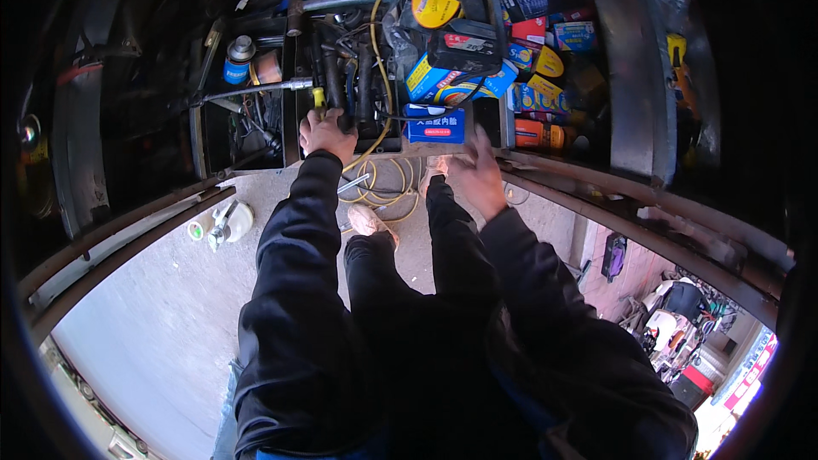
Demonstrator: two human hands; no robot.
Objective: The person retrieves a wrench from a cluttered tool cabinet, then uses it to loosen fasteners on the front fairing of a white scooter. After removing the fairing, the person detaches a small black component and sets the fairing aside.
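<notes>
My left hand (328, 135) is at the front edge of a dark tool tray, fingers curled down. A dark rounded end (346, 123) shows beside its fingers; what they grip, if anything, is hidden. Just beyond stands a yellow screwdriver handle (319, 97), close to a long steel ratchet bar (256, 89) lying across the tray. My right hand (479, 172), slightly blurred, hovers by the shelf's front edge with fingers apart and nothing visible in it. Nearest to it is a blue inner-tube box (435, 123), beneath a black power-tool battery (467, 47).
A yellow hose (375, 43) hangs over the shelf and coils on the floor by my feet. A blue can (239, 60) stands at the left; small coloured boxes (541, 94) fill the right. A yellow tape measure (434, 5) lies farther back. Metal rails (639, 196) border the shelf front.
</notes>
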